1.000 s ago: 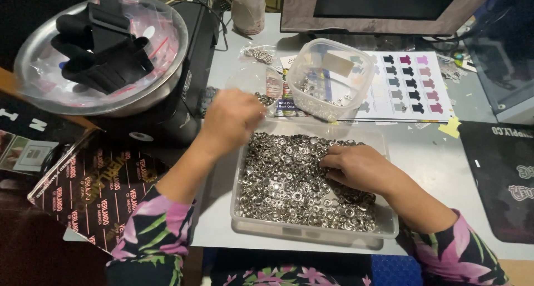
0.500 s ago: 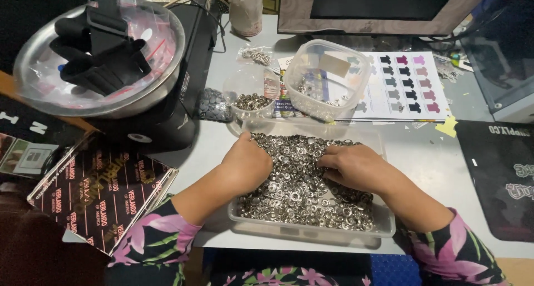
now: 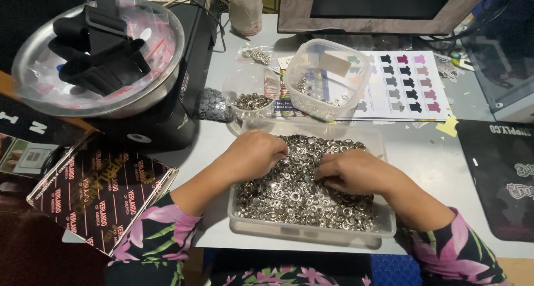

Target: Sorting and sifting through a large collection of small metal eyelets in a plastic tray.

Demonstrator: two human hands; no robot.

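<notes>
A: Both hands are buried in the metal snap fasteners (image 3: pixel 300 191) filling the clear rectangular tray (image 3: pixel 311 230) at the table's near edge — loose pile, so they rake it.

B: Grip?

A: Left hand (image 3: pixel 257 154) and right hand (image 3: pixel 356 172) are curled knuckles-up, fingertips hidden — cannot tell what they hold.

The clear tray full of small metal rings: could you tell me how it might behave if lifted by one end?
The clear tray probably feels heavy, heaped as it is with metal rings. Its thin plastic walls may flex. The loose rings would likely slide and spill if tilted.
</notes>
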